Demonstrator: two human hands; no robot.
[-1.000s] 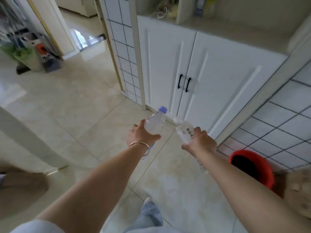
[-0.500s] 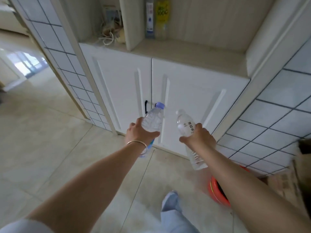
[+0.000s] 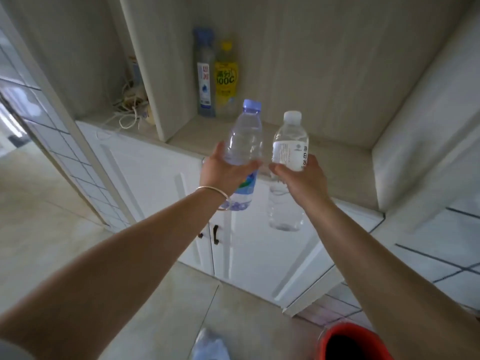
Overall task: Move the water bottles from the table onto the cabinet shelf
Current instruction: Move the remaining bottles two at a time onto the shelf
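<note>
Nearest me, the red bucket (image 3: 350,344) has slid to the bottom right edge of view and my shoe (image 3: 211,345) pokes in below. A second ago I was looking down at the cabinet doors (image 3: 249,229) from farther back. Now the doors sit under my forearms and the open shelf (image 3: 337,162) fills the upper frame, so I judge I am close enough to start placing.

My left hand (image 3: 223,172) is raised to shelf height, wrist bent up, a bangle (image 3: 213,190) on it. Its fingers wrap the middle of the blue-capped bottle (image 3: 245,141), which tilts a little to the right. Just to the right, my right hand (image 3: 304,178) grips the white-capped bottle (image 3: 291,144) around its label, fingers closed from behind, the bottle near upright. The two bottles are close together, and I cannot tell whether they touch. Both hang in the air at the shelf's front edge, not yet over it.

Farther in, a blue bottle (image 3: 205,74) and a yellow bottle (image 3: 226,76) stand at the back left of that bay, leaving bare shelf to their right. Left of the divider lies a tangle of cord (image 3: 127,107).
</note>
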